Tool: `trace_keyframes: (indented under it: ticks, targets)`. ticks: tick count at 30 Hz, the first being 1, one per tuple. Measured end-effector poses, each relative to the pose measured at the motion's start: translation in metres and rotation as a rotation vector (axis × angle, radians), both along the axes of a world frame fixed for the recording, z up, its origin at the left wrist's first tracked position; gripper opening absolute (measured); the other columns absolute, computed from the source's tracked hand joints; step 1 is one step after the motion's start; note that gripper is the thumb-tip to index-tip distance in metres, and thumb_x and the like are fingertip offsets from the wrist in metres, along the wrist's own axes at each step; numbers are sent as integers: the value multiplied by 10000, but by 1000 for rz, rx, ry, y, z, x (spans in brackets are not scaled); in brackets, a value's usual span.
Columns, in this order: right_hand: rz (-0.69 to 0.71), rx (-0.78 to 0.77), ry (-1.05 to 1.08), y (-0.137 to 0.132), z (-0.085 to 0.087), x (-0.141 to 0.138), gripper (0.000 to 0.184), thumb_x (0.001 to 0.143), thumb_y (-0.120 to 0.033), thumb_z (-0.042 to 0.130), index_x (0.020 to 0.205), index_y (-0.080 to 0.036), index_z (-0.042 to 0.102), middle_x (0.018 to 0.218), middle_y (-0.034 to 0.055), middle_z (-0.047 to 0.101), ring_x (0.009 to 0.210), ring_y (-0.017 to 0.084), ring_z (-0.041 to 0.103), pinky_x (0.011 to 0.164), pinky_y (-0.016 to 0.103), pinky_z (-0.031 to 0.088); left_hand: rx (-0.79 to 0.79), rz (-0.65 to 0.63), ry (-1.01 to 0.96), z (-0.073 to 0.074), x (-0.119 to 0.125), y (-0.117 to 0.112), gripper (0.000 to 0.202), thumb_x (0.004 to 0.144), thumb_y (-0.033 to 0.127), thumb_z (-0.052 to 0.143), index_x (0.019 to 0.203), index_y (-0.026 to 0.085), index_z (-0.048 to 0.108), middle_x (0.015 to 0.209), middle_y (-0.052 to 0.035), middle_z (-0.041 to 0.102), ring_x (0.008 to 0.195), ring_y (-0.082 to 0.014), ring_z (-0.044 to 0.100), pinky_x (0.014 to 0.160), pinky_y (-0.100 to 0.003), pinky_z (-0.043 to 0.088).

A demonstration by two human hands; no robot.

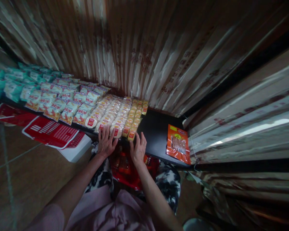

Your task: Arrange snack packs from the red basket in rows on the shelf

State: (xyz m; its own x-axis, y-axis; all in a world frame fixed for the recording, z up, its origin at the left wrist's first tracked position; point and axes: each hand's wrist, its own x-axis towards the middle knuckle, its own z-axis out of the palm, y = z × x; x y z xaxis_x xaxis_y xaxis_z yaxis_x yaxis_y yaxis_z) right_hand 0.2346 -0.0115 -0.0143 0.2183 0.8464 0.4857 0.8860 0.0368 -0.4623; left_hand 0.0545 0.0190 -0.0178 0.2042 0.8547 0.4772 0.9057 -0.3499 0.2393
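Note:
My left hand (106,141) lies flat with fingers spread at the front edge of a black shelf (156,134), its fingertips touching the nearest round white snack packets (110,114). My right hand (138,147) is beside it, fingers stretched out, touching the front of a row of small yellow packets (133,120). Neither hand holds anything. An orange packet (178,143) lies alone on the shelf to the right of my right hand.
Rows of red-and-white packets (67,106) and teal packets (12,83) fill the shelf to the left. Red baskets (50,132) sit on the floor at left; a red bag of goods (125,166) is between my knees. Stacked cardboard boxes (159,54) wall the back and right.

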Motion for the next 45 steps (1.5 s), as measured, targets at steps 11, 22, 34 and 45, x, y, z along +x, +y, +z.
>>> trace_keyframes:
  ticks: [11, 22, 34, 45]
  targets:
    - [-14, -76, 113, 10, 11, 1, 374, 872, -288, 427, 1202, -128, 500, 859, 73, 608, 839, 204, 518, 783, 331, 401, 5, 0, 34, 0, 2, 0, 582, 871, 399, 440, 1390, 147, 363, 1508, -169, 170, 1401, -326, 71, 1099, -552, 134]
    - [12, -132, 128, 15, 11, 3, 387, 850, -295, 459, 1205, -144, 493, 798, 31, 631, 789, 178, 526, 741, 275, 408, 33, -168, 81, 14, 33, 5, 581, 868, 427, 436, 1389, 179, 366, 1492, -123, 260, 1400, -307, 114, 1106, -525, 135]
    - [70, -68, 238, 22, 13, 15, 384, 871, -303, 426, 1202, -121, 499, 948, 90, 598, 790, 163, 562, 748, 285, 465, 34, -205, 86, 6, 55, 13, 527, 909, 330, 376, 1405, 158, 328, 1473, -122, 299, 1387, -255, 201, 1118, -478, 164]
    - [90, -43, 314, 21, 14, 9, 384, 875, -295, 441, 1206, -107, 492, 1016, 117, 558, 745, 140, 571, 736, 279, 489, 52, -207, 86, 2, 54, 15, 561, 917, 330, 351, 1415, 81, 281, 1470, -139, 299, 1400, -248, 147, 1128, -443, 166]
